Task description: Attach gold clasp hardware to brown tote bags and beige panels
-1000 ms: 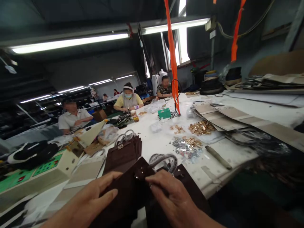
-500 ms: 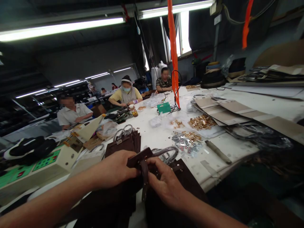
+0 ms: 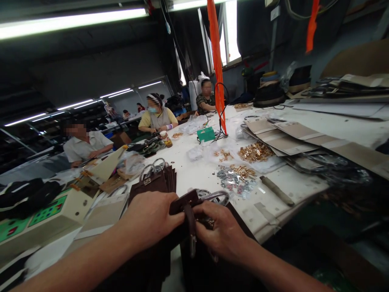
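Observation:
My left hand [image 3: 148, 221] is closed round the top edge of a dark brown bag [image 3: 182, 202] at the near edge of the white table [image 3: 206, 174]. My right hand [image 3: 223, 233] is closed on the same bag's flap, fingers curled by a narrow brown strap [image 3: 191, 229] that hangs down with a metal tip. Grey wrapped handles [image 3: 212, 196] rise behind the flap. More brown bags [image 3: 153, 182] stand in a row just behind my left hand.
A cream machine with green panels [image 3: 48, 213] sits at the left. Piles of gold fittings [image 3: 253, 152] and silvery pieces [image 3: 234, 178] lie mid-table, with a grey tool [image 3: 276, 190]. Beige card sheets [image 3: 291, 138] spread on the right. Three people sit along the far side.
Both hands went from lying loosely on the bag to gripping its top edge. The strap now hangs down between them. The view has shifted slightly.

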`<state>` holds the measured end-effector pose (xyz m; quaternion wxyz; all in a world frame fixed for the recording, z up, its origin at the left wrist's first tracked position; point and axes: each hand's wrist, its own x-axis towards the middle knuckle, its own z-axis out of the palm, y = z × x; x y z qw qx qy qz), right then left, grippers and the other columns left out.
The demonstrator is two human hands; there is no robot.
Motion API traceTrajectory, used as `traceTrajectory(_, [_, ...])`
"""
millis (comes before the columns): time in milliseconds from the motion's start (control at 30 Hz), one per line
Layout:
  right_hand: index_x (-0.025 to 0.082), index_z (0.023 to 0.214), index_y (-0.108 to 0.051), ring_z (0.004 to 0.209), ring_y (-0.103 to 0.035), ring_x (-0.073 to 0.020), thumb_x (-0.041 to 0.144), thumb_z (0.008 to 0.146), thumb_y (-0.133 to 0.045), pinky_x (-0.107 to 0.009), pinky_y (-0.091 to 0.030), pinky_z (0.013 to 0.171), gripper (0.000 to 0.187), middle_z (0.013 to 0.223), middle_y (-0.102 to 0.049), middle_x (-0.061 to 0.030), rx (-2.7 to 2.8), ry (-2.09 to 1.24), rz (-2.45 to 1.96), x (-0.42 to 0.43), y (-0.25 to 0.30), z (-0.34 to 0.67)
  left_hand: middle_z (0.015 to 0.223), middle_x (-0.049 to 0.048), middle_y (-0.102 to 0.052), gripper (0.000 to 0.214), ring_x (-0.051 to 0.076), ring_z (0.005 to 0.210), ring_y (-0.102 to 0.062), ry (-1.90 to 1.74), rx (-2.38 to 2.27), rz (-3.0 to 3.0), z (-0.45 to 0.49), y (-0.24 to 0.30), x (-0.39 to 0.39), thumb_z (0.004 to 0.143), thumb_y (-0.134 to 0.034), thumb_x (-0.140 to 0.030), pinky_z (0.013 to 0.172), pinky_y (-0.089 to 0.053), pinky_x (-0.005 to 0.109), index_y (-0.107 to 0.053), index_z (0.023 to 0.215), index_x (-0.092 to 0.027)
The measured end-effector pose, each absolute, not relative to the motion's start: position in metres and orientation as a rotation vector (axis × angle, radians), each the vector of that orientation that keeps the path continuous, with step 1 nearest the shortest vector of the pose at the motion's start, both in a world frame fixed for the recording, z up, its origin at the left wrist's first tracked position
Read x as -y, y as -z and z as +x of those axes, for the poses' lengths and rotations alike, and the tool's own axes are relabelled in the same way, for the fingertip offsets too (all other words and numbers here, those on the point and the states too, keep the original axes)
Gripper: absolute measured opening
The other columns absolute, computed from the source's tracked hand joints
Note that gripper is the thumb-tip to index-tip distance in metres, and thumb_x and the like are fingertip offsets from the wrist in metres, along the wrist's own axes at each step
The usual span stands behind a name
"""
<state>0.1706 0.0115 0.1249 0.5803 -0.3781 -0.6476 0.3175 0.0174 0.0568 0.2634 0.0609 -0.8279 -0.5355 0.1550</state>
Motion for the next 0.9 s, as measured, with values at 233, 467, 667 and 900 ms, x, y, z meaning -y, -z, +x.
traceTrajectory(233, [0.021,0.082,-0.077,0.069,-0.062,-0.0133,0.018,0.086,-0.066,-0.023,-0.047,0.066,0.012,0.074,-0.071,0.0027,1.333,-0.951,-0.972,-0.013,-0.141,0.182,0.088,0.0072,-0.080,0.043,0.038,0.085,-0.075,-0.430,1.506,-2.484,0.024,-0.256,-0.062,0.089,-0.049,-0.064,0.064,-0.042,0.039,-0.075,0.103,-0.033])
traceTrajectory(467, [0.021,0.094,-0.073,0.080,-0.064,-0.0162,0.023,0.087,-0.065,-0.026,-0.048,0.073,0.011,0.084,-0.070,0.0013,1.218,-0.958,-0.999,-0.022,-0.114,0.179,0.099,0.0046,-0.079,0.042,0.031,0.094,-0.073,-0.317,1.583,-2.676,0.012,-0.257,-0.076,0.097,-0.041,-0.058,0.071,-0.044,0.034,-0.075,0.107,-0.035])
traceTrajectory(667, [0.022,0.082,-0.068,0.081,-0.064,-0.0169,0.018,0.086,-0.062,-0.029,-0.048,0.078,0.009,0.084,-0.069,0.0007,1.258,-0.837,-0.973,-0.033,-0.079,0.173,0.083,0.0020,-0.074,0.059,0.024,0.080,-0.067,-0.170,1.893,-2.892,0.002,-0.259,-0.089,0.095,-0.036,-0.071,0.069,-0.044,0.030,-0.071,0.082,-0.025])
traceTrajectory(900, [0.022,0.087,-0.066,0.083,-0.062,-0.0164,0.015,0.081,-0.068,-0.028,-0.047,0.078,0.009,0.088,-0.067,0.0010,1.311,-0.805,-0.952,-0.049,-0.063,0.155,0.067,-0.0010,-0.061,0.055,0.018,0.066,-0.056,-0.132,2.061,-2.999,-0.013,-0.257,-0.102,0.094,-0.042,-0.066,0.062,-0.040,0.028,-0.060,0.068,-0.021])
